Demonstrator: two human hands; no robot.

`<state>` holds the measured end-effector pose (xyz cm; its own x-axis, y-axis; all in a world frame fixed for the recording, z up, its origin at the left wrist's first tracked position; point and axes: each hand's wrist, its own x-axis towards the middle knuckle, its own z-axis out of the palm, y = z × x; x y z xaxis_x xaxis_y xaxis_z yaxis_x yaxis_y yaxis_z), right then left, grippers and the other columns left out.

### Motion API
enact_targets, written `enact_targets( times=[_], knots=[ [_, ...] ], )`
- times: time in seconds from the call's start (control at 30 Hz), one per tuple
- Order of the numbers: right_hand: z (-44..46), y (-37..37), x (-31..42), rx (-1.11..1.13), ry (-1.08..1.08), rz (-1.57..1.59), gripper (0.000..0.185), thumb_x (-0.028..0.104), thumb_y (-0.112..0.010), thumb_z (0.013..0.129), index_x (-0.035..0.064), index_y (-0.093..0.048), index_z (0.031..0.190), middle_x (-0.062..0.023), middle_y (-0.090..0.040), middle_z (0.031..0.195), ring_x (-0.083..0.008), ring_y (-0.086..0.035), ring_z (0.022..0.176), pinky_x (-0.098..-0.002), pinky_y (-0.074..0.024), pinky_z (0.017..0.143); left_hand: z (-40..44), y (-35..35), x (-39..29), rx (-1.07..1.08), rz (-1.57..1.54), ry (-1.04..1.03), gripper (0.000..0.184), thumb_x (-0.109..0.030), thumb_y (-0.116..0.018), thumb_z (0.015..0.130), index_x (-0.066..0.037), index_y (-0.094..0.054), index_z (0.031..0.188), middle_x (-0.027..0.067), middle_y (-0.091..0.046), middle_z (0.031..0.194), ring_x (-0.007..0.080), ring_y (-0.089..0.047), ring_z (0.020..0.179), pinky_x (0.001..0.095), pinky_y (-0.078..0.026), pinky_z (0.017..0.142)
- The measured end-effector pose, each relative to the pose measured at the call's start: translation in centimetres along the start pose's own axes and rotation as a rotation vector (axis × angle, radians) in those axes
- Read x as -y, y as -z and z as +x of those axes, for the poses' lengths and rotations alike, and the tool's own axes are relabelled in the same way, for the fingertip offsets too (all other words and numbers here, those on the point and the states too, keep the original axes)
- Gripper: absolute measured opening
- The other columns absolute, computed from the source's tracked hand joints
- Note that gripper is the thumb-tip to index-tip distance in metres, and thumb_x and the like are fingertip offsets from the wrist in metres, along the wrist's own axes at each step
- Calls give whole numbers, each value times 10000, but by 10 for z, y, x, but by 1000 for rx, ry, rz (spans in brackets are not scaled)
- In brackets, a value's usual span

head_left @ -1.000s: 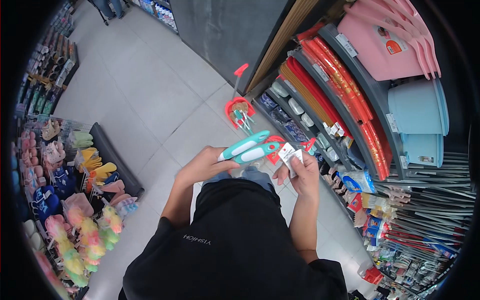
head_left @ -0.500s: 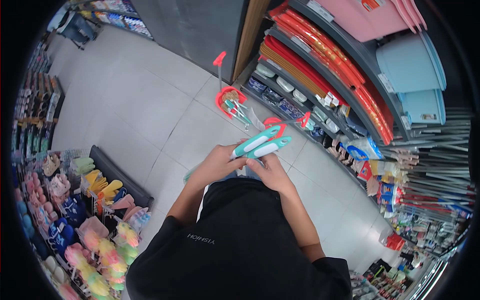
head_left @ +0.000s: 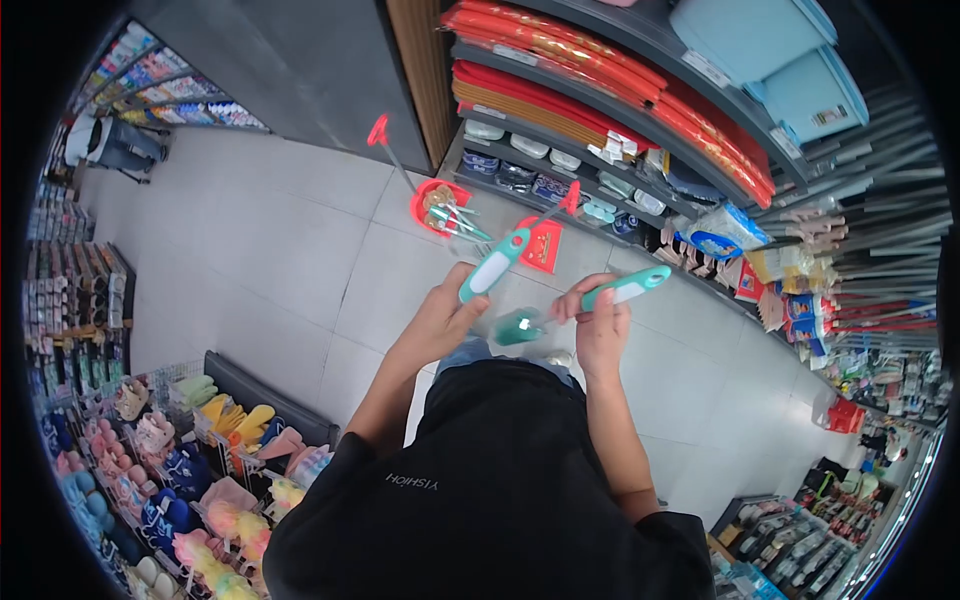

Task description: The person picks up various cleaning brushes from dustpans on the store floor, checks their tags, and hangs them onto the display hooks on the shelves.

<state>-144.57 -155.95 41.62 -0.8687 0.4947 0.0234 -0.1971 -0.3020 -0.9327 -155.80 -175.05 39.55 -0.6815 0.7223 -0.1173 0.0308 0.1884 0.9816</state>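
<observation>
My left hand point(head_left: 440, 318) is closed around a teal-and-white handle point(head_left: 489, 275) that points up and right; whatever sits at its other end is hidden by the hand. On the right side, my right hand point(head_left: 597, 325) grips a brush point(head_left: 628, 289) with a matching teal-and-white handle. Its teal head point(head_left: 518, 326) extends left toward my left hand, blurred. Beyond both hands, on the floor, stands a red long-handled dustpan point(head_left: 426, 196) holding several teal-handled tools and a brown item. A second red dustpan point(head_left: 543, 250) stands beside it, partly behind the left handle.
Along the far right runs a shelf point(head_left: 600, 95) of red packages, mats and light-blue bins point(head_left: 810, 95). Mop poles point(head_left: 880, 240) project at the right. Racks of slippers and gloves point(head_left: 235, 415) stand at lower left. A person point(head_left: 115, 145) is at far left.
The two handles, close together before, are now apart. My right hand has moved right with its brush, and the brush's teal head shows between my hands. The view has turned somewhat.
</observation>
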Motion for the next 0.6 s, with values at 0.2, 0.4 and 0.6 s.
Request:
enact_targets(
  times=[0.2, 0.4, 0.6],
  knots=[
    [-47, 101, 42, -192, 251, 225, 275, 209, -610, 905, 68, -400, 798, -55, -469, 664, -92, -400, 491, -241, -302, 425, 10, -103, -34, -54, -172, 45, 273, -312, -512, 957, -46, -460, 918, -17, -451, 717, 34, -350, 532, 201, -302, 474],
    [-106, 219, 106, -329, 473, 192, 356, 131, -662, 862, 89, -365, 670, -33, -423, 606, -91, -385, 461, -234, -289, 403, 18, -226, -64, 164, -210, -22, 235, -271, -559, 940, -40, -523, 959, -30, -473, 654, 19, -381, 527, 198, -288, 457],
    [-185, 329, 155, -471, 564, 363, 448, 418, -597, 879, 95, -359, 678, 2, -363, 549, -76, -307, 413, -229, -247, 387, 29, -355, -95, 298, -433, 2, 276, -282, -541, 950, -27, -516, 1051, -16, -468, 643, 29, -353, 489, 198, -264, 444]
  ],
)
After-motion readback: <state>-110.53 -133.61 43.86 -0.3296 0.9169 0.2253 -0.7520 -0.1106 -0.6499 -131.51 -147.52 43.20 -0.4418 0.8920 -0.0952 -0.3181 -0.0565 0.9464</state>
